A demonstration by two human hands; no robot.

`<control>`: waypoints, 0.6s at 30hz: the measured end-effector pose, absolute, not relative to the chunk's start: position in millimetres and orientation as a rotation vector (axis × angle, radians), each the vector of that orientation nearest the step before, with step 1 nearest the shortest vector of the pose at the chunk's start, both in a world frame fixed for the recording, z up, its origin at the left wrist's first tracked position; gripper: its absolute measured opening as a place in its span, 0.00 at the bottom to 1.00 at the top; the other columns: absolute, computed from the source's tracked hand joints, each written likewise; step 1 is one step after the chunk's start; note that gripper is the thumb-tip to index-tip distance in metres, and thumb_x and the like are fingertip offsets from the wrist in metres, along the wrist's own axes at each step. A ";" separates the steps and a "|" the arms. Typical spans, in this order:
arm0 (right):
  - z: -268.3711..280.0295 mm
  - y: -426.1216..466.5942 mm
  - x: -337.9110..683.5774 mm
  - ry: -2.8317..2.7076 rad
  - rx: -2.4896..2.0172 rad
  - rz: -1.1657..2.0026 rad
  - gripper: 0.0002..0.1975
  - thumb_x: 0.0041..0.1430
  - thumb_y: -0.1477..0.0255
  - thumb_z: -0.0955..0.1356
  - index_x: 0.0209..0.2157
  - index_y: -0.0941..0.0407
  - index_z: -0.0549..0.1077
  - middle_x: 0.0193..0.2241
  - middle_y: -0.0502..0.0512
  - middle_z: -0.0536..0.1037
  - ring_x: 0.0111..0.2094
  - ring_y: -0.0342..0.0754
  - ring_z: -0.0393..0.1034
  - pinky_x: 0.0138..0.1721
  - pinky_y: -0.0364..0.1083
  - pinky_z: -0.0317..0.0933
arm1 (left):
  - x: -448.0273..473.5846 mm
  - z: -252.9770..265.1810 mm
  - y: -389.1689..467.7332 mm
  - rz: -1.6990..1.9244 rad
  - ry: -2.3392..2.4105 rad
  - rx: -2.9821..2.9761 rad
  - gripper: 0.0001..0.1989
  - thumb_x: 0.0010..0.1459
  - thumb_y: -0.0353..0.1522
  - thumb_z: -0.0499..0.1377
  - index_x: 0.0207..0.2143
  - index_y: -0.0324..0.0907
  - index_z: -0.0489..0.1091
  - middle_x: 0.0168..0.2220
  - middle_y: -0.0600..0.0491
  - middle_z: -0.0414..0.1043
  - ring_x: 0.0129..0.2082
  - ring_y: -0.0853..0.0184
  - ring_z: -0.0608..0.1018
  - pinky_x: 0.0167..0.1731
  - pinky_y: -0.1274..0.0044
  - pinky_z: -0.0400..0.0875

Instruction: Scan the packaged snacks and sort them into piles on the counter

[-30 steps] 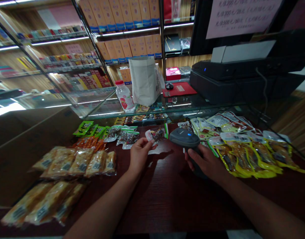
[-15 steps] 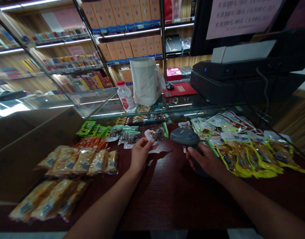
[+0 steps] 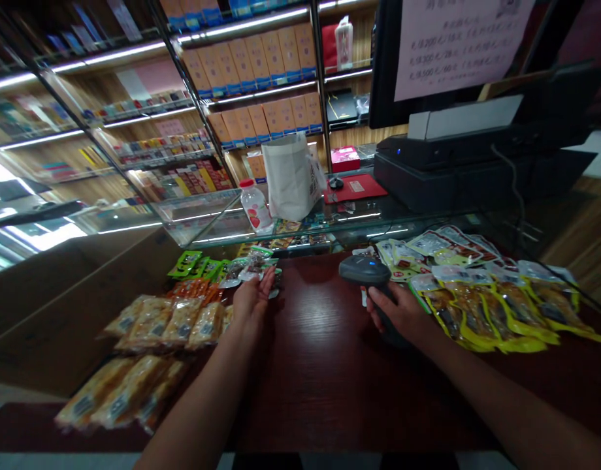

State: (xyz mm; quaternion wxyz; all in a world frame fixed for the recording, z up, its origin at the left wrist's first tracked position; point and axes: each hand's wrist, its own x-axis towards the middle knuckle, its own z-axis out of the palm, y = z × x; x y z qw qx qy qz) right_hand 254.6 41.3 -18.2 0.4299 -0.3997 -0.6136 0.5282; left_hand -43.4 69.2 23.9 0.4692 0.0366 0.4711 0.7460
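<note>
My left hand (image 3: 252,297) is over the pile of small clear snack packets (image 3: 254,261), its fingers stretched out and apart. The white end of one packet is right at its fingertips, partly hidden by the hand. My right hand (image 3: 396,305) is wrapped round the handle of a dark grey barcode scanner (image 3: 364,269), whose top shows a small blue light. Behind the scanner's head lies another small packet (image 3: 363,251), largely covered.
Bagged pastries (image 3: 178,320), orange packets (image 3: 195,289) and green packets (image 3: 185,263) lie left beside a cardboard box (image 3: 75,300). Yellow-edged packs (image 3: 477,300) and flat pouches (image 3: 442,247) lie right. A bottle (image 3: 256,207), paper bag (image 3: 291,179) and monitor (image 3: 386,78) stand behind.
My left hand has moved left with the small packet to the pile, and its fingers have spread. The scanner stays in my right hand, its blue light now showing. The view has tilted up.
</note>
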 end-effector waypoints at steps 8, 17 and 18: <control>-14.9 42.1 254.2 -1.494 -0.952 1.298 0.21 0.62 0.49 0.66 0.32 0.54 0.68 0.20 0.45 0.72 0.15 0.40 0.65 0.17 0.41 0.60 | -62.8 17.2 77.7 1.761 1.218 0.043 0.15 0.68 0.20 0.48 0.51 0.33 0.68 0.30 0.49 0.78 0.23 0.71 0.82 0.27 0.84 0.79; -12.4 43.5 254.8 -1.432 -0.929 1.304 0.24 0.60 0.46 0.67 0.32 0.54 0.70 0.16 0.44 0.72 0.13 0.41 0.65 0.16 0.41 0.60 | -59.9 21.3 64.1 1.747 1.174 0.075 0.15 0.68 0.19 0.47 0.52 0.30 0.67 0.32 0.46 0.78 0.28 0.69 0.83 0.31 0.83 0.81; -12.1 44.3 255.2 -1.424 -0.926 1.309 0.24 0.60 0.46 0.67 0.32 0.54 0.71 0.16 0.44 0.72 0.13 0.41 0.65 0.16 0.41 0.61 | -59.0 22.6 62.6 1.745 1.165 0.071 0.15 0.68 0.20 0.47 0.53 0.30 0.67 0.33 0.45 0.78 0.28 0.68 0.83 0.30 0.82 0.81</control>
